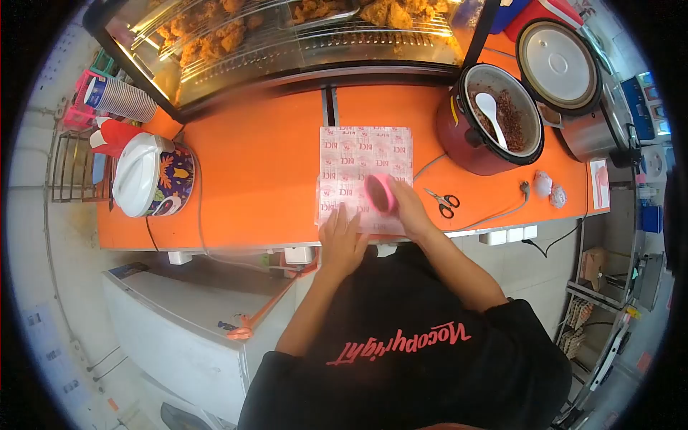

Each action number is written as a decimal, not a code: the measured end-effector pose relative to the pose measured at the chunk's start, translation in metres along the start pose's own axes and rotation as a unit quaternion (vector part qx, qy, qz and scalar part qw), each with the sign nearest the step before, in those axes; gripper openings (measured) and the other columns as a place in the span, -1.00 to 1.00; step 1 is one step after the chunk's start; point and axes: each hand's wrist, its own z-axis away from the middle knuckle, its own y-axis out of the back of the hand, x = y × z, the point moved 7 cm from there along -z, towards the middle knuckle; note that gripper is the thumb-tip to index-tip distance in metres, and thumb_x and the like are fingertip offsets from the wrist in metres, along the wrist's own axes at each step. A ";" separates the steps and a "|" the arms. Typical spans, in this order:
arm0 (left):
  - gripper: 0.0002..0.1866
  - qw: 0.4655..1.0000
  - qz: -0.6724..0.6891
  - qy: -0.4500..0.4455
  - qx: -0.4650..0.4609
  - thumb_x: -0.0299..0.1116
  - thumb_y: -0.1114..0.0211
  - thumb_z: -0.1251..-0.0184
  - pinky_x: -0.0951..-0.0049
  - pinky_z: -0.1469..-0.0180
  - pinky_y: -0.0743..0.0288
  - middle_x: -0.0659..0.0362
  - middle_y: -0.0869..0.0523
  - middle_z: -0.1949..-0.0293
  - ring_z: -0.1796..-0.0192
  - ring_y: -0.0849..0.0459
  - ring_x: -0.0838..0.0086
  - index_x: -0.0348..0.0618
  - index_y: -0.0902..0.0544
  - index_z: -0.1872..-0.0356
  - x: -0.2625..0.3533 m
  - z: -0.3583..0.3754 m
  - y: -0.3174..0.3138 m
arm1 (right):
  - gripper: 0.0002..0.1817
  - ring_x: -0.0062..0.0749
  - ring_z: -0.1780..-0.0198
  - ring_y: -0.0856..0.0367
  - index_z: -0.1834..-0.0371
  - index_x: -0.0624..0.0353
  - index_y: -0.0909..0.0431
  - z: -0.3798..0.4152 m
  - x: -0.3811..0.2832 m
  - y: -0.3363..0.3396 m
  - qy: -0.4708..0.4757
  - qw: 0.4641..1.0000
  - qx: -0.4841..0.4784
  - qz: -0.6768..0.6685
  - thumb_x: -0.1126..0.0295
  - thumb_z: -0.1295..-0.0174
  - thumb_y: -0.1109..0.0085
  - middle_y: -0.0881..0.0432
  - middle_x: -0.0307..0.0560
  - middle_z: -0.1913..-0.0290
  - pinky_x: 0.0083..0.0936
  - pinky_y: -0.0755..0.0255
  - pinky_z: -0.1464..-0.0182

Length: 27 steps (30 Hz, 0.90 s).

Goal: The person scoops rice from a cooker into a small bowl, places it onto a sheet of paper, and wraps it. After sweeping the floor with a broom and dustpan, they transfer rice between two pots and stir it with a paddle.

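A sheet of white food wrapping paper (362,150) with pink print lies on the orange counter in front of me. My left hand (341,238) rests on its lower left edge, fingers stretched out, holding nothing. In my right hand (411,209) is a small pink cup (380,194), gripped by its right side. The cup is tilted over the lower right of the paper, with its opening facing up and left. I cannot make out whether anything is inside it.
Black-handled scissors (446,205) lie just right of the paper. Farther right stands an open rice cooker (476,154) of dark rice with a white paddle (491,118). Fried chicken fills a glass warmer (287,54) behind. A patterned tub (168,175) stands left.
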 end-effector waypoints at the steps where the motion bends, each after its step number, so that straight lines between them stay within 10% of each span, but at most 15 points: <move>1: -0.42 0.996 -0.088 -0.020 -0.019 -0.14 -0.29 -0.43 -0.17 -0.50 -0.07 -0.24 -0.24 -0.59 -0.58 -0.20 -0.14 -0.14 -0.53 -0.41 0.001 -0.001 0.006 | -0.33 -0.15 -0.15 -0.65 -0.38 0.22 -0.46 -0.012 -0.016 0.007 0.155 0.974 0.072 0.150 -0.09 -0.44 -0.26 -0.64 -0.01 -0.24 -0.01 -0.57 -0.18; 2: -0.34 0.993 -0.108 -0.029 -0.025 -0.22 -0.40 -0.30 -0.19 -0.48 -0.09 -0.19 -0.20 -0.62 -0.57 -0.22 -0.10 -0.04 -0.53 -0.45 -0.015 0.005 -0.005 | -0.33 -0.15 -0.15 -0.65 -0.38 0.22 -0.46 -0.016 -0.019 -0.001 0.159 0.973 0.073 0.152 -0.09 -0.44 -0.26 -0.64 -0.01 -0.24 -0.01 -0.57 -0.18; 4: -0.36 0.993 -0.112 -0.044 -0.021 -0.23 -0.37 -0.30 -0.19 -0.47 -0.12 -0.16 -0.21 -0.62 -0.57 -0.23 -0.08 0.01 -0.53 -0.45 -0.019 0.009 -0.006 | -0.31 0.00 -0.19 -0.54 -0.38 0.24 -0.46 -0.001 -0.054 -0.040 0.414 0.746 0.140 0.503 0.11 -0.26 -0.43 -0.58 0.11 -0.26 -0.03 -0.44 -0.28; 7: -0.37 0.990 -0.121 -0.064 -0.017 -0.25 -0.35 -0.30 -0.18 -0.43 -0.18 -0.12 -0.26 -0.60 -0.56 -0.27 -0.04 0.10 -0.52 -0.45 -0.022 0.012 -0.005 | -0.19 0.16 -0.29 -0.45 -0.42 0.16 -0.45 -0.005 -0.026 -0.051 0.437 0.639 0.112 0.623 0.09 -0.11 -0.52 -0.47 0.20 -0.35 -0.01 -0.39 -0.34; 14: -0.39 0.985 -0.139 -0.099 0.010 -0.28 -0.35 -0.29 -0.09 -0.29 -0.30 -0.08 -0.40 -0.52 -0.47 -0.41 0.04 0.19 -0.55 -0.42 -0.023 0.011 -0.001 | -0.14 0.24 -0.34 -0.43 -0.51 -0.15 -0.37 -0.020 -0.031 -0.044 0.291 0.706 0.132 0.632 0.07 -0.10 -0.52 -0.41 0.05 -0.48 0.00 -0.55 -0.28; 27: -0.58 0.981 -0.100 -0.168 0.004 -0.28 -0.41 -0.26 -0.09 -0.22 -0.33 0.03 -0.60 -0.25 -0.25 -0.55 0.11 0.15 -0.67 -0.17 -0.035 -0.011 0.000 | -0.12 0.04 -0.34 -0.49 -0.48 0.14 -0.36 0.018 -0.079 -0.031 0.372 0.738 0.174 0.535 0.13 -0.10 -0.59 -0.48 0.13 -0.42 -0.12 -0.52 -0.30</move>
